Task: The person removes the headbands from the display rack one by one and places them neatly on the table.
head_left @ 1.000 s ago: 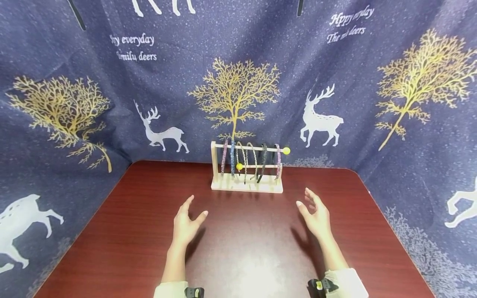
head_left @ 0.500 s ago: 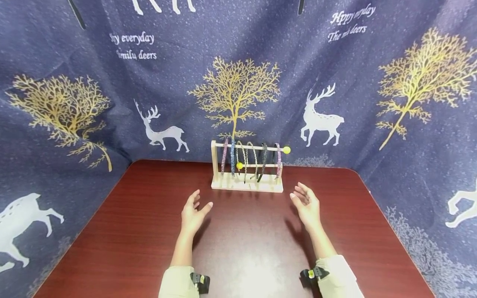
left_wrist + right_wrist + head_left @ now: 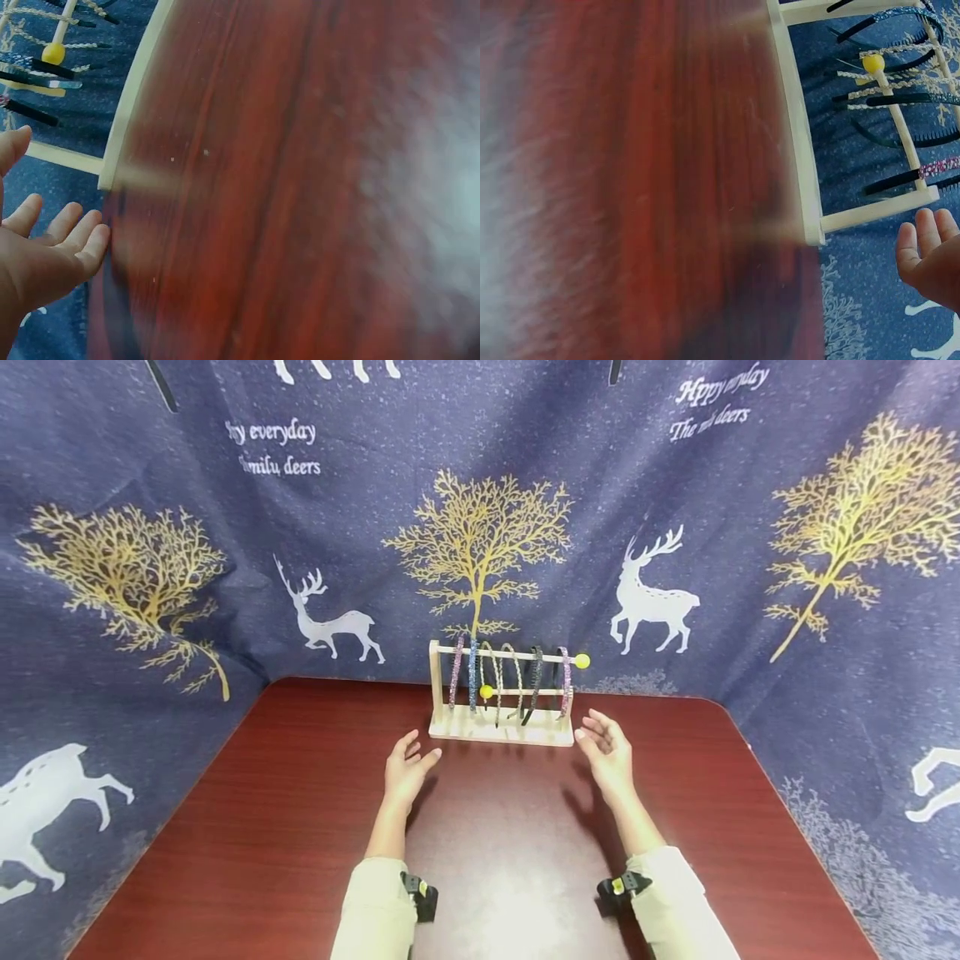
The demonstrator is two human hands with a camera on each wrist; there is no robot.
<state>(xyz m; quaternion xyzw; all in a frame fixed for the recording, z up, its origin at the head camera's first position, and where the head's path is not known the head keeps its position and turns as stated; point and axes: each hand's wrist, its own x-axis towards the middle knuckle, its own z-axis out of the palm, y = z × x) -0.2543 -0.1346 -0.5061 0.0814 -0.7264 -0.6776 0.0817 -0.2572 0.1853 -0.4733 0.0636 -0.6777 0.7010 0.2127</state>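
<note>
A light wooden rack [image 3: 501, 732] stands at the back of the table, with several headbands on its two rods. Among them are a pink-purple headband [image 3: 455, 675] at the left, a blue one [image 3: 472, 677], a braided pale one [image 3: 515, 672], a black one [image 3: 536, 677] and another pink one [image 3: 565, 685] at the right. My left hand [image 3: 406, 771] hovers before the rack's left end, thumb and fingers apart, holding nothing. Near the right end, my right hand [image 3: 611, 760] is likewise spread, its fingers slightly bent and apart from the rack [image 3: 799, 127].
Yellow balls cap the rods, one on the upper rod [image 3: 582, 661] and one on the lower rod [image 3: 486, 692]. A dark red wooden table [image 3: 300, 827] lies under both arms. Behind it hangs a blue cloth [image 3: 337, 527] printed with deer and trees.
Both hands have moved forward and inward, closer to the two ends of the rack. The rack and headbands stay where they were.
</note>
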